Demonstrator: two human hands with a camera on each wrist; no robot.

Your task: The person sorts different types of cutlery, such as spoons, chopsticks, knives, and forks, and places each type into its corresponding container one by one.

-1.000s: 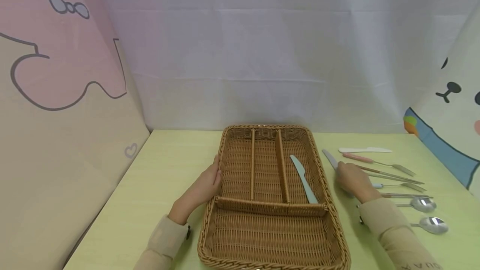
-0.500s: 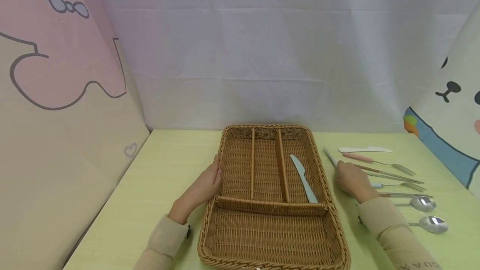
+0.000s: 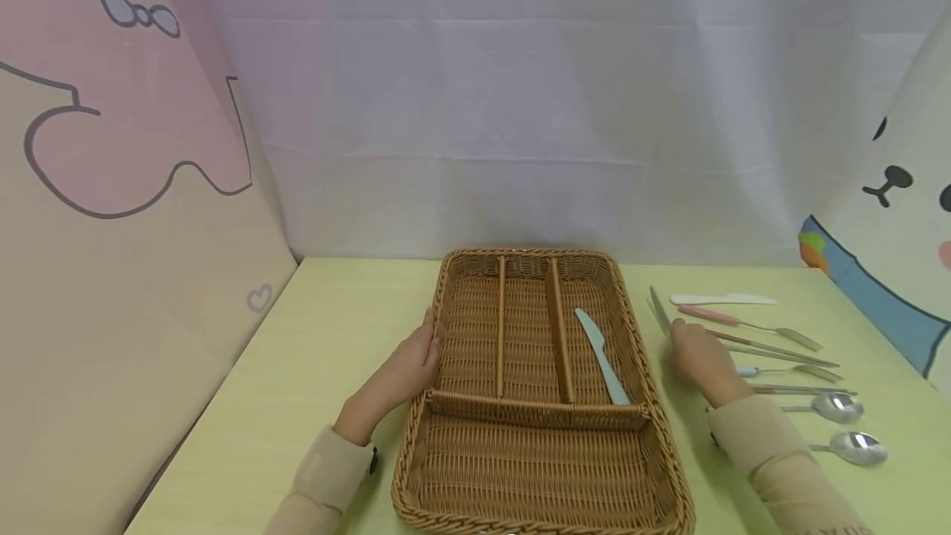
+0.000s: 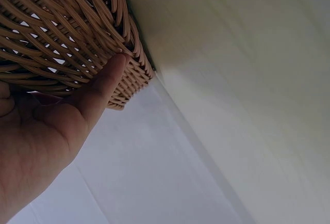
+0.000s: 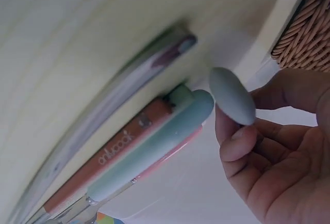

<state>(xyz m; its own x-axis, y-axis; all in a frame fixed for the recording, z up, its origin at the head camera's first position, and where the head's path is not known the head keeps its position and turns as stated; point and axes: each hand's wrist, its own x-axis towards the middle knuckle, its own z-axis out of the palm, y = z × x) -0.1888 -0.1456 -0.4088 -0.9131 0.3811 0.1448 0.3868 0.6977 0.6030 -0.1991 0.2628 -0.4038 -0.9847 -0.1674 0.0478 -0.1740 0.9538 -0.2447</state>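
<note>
My left hand (image 3: 401,366) rests against the outer left wall of a brown wicker cutlery basket (image 3: 531,409). In the left wrist view an extended finger (image 4: 105,82) presses on the weave. Right of the basket, my right hand (image 3: 702,362) pinches a table knife (image 3: 658,310), its silver blade pointing away; the rounded grey-green end of its handle (image 5: 232,96) shows between thumb and fingers in the right wrist view. A pale blue-green knife (image 3: 603,357) lies in the basket's right-hand compartment.
On the yellow table right of my hand lie a white knife (image 3: 722,300), a pink-handled fork (image 3: 709,314), a blue-handled fork (image 3: 806,371), brown-and-silver chopsticks (image 3: 787,349) and two spoons (image 3: 838,408). White cloth (image 3: 475,106) hangs behind the table.
The knife in my right hand has turned, its blade tip swinging slightly right and away; the hand has shifted slightly right. My left hand and the basket stay put.
</note>
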